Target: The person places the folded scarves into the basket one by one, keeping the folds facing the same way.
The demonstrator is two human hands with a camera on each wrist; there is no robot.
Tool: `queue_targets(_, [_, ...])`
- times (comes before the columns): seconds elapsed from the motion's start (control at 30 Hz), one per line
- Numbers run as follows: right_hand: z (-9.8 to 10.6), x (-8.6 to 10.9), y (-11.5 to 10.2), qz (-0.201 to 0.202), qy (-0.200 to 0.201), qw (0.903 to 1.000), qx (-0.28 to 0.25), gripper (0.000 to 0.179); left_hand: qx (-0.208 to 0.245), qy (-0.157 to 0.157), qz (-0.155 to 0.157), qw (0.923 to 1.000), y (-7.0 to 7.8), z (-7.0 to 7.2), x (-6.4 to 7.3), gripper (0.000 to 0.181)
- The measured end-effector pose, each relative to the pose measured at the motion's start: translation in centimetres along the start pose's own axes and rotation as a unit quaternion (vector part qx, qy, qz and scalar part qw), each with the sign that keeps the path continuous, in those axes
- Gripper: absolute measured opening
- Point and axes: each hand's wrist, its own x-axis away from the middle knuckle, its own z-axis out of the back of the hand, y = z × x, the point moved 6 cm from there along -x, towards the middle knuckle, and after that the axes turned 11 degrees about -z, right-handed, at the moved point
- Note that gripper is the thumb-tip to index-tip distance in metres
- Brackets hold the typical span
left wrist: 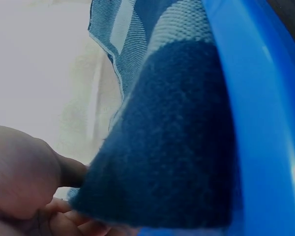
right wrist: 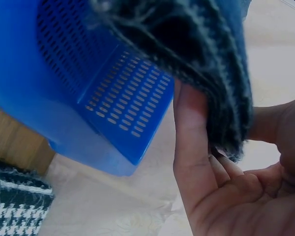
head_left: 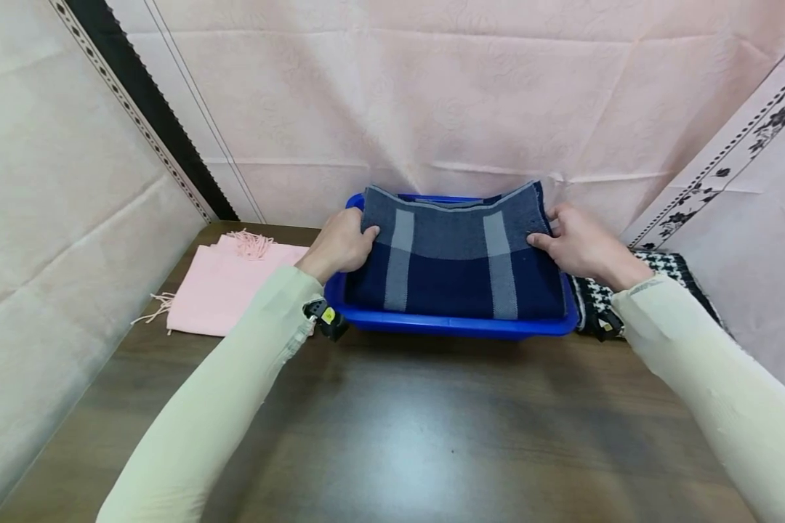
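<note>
Pale pink fabric fills the back as a patterned backdrop (head_left: 392, 94), and up against it runs the brown wood-grain table (head_left: 399, 428), catching a soft shine in the middle! At its far side stands the blue plastic basket (head_left: 445, 325), its slotted walls on show from the right wrist. And here's the navy-and-grey plaid scarf (head_left: 445, 269), folded, its lower part inside the basket rim, its upper edge lifted and sagging between two raised corners. Out on the left, flat on the table, lies the folded pink scarf (head_left: 225, 290), fringe spilling from two edges; over on the right, just beside the basket, the black-and-white houndstooth scarf (head_left: 667, 265), partly behind the forearm. To the hands: the left hand (head_left: 343, 243) pinches one upper corner, thumb on the near face, and the right hand (head_left: 585, 243) grips the opposite corner between thumb and fingers.
</note>
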Motion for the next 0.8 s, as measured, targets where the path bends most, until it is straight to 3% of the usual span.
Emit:
queue_targets(0.37, [-0.8,-0.5,0.3,-0.004,-0.019,0.9997,0.014,0.021,-0.001,-0.041,0.030,0.9987,0.0,-0.7,-0.6,0.044])
queue_targets(0.6, [-1.6,-1.1,0.5,-0.021,-0.041,0.9988,0.013,0.042,-0.022,-0.042,0.027,0.9985,-0.1,-1.2,-1.0,0.030])
queue_targets(0.8, [-2.3,-1.3,0.4,-0.015,-0.061,0.9980,0.006,0.018,-0.036,-0.050,0.025,0.9978,-0.2,-1.5,-1.3,0.031])
